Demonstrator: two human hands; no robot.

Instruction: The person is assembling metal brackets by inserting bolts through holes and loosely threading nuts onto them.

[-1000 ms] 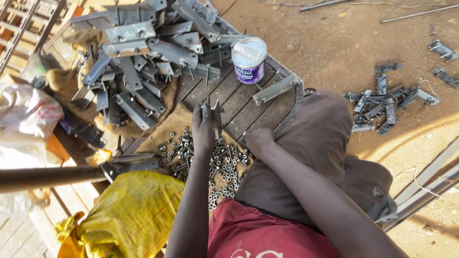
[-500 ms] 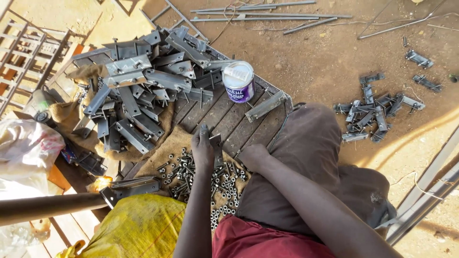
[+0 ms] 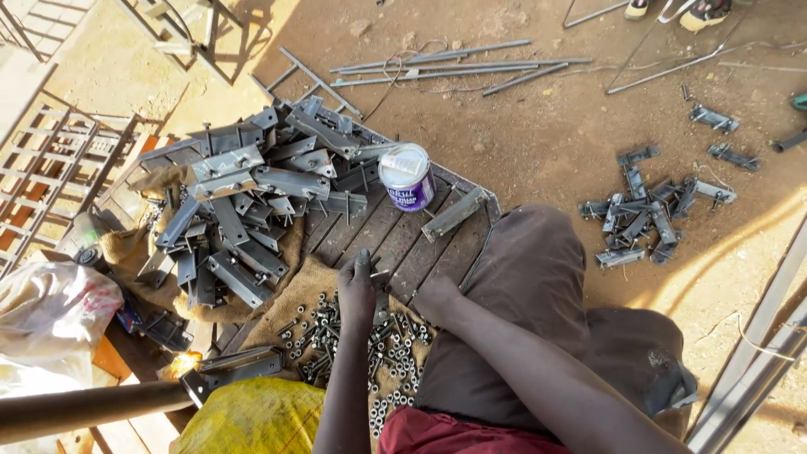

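Note:
My left hand (image 3: 356, 290) grips a small dark metal piece (image 3: 378, 277) above a heap of silver bolts and nuts (image 3: 382, 349) spread on burlap sacking (image 3: 307, 294). My right hand (image 3: 437, 296) rests closed just to the right of it, by my brown-clad knee (image 3: 530, 277); what it holds is hidden. Both hands are over a wooden slatted pallet (image 3: 370, 231). A purple tin with a white lid (image 3: 406, 176) stands further out on the pallet, and a single grey bracket (image 3: 455, 213) lies beside it.
A big pile of grey steel brackets (image 3: 244, 193) covers the pallet's left half. A smaller heap of brackets (image 3: 651, 210) lies on the dirt at right. Long steel rods (image 3: 445, 71) lie at the top. A yellow sack (image 3: 252, 416) and metal frames (image 3: 59, 168) sit at left.
The view has shifted down, so pallet and tin sit lower in frame. Both hands stay over the bolts, holding the small piece in much the same spot.

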